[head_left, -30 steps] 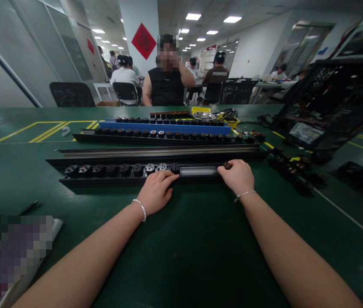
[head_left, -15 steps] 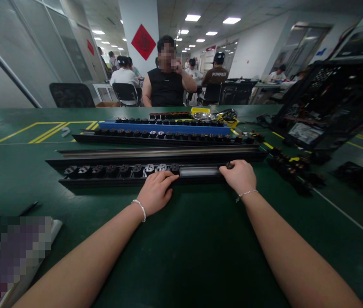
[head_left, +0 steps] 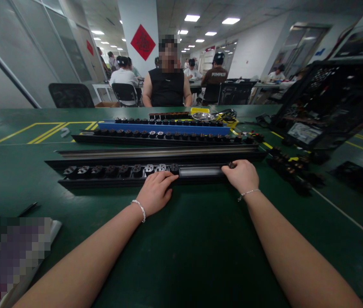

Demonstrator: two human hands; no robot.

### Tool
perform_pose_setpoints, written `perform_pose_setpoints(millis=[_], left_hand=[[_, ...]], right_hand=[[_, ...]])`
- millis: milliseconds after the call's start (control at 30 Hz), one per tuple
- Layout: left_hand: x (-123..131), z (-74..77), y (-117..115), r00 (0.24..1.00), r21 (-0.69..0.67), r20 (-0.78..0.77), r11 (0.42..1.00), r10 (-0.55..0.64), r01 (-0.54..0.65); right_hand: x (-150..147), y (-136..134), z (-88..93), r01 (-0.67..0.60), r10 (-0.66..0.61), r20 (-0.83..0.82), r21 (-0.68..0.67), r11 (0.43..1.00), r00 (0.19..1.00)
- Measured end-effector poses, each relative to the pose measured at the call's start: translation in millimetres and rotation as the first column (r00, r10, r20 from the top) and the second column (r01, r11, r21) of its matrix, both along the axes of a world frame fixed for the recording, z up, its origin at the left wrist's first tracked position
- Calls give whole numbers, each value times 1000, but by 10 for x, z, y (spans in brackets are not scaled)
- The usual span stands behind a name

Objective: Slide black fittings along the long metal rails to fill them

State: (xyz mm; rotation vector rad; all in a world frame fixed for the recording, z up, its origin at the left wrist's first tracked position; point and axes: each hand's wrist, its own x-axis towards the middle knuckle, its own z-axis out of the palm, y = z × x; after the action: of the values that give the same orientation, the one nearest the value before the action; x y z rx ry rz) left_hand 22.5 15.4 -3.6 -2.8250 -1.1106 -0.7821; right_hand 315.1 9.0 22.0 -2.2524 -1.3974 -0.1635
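Observation:
A long black rail (head_left: 99,183) lies in front of me, its left part lined with several round black socket-like modules (head_left: 124,171). Some of them have silvery tops. A bare stretch of channel (head_left: 200,171) shows right of the row. My left hand (head_left: 156,193) rests on the rail's near edge, fingers stretched out beside the rightmost module (head_left: 174,168). At the rail's right end, my right hand (head_left: 243,176) pinches a small dark module (head_left: 232,164), mostly covered by its fingers.
Behind lie another black rail (head_left: 72,163), a filled black rail (head_left: 104,140) and a blue rail (head_left: 168,128). Loose dark modules (head_left: 289,167) are heaped at right, near an open black case (head_left: 325,102). A pen (head_left: 29,208) lies at left. A person (head_left: 168,87) sits opposite.
My right hand has shifted slightly to the right with the small module. My left hand stays put. The person opposite has lowered a raised hand.

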Motion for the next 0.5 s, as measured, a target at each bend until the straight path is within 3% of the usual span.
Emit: perform_pose_setpoints(millis=[500], left_hand=[[-3, 2, -2, 1000, -1, 12, 1000, -3, 3]], right_hand=[[58, -19, 33, 26, -26, -25, -8, 1000, 999]])
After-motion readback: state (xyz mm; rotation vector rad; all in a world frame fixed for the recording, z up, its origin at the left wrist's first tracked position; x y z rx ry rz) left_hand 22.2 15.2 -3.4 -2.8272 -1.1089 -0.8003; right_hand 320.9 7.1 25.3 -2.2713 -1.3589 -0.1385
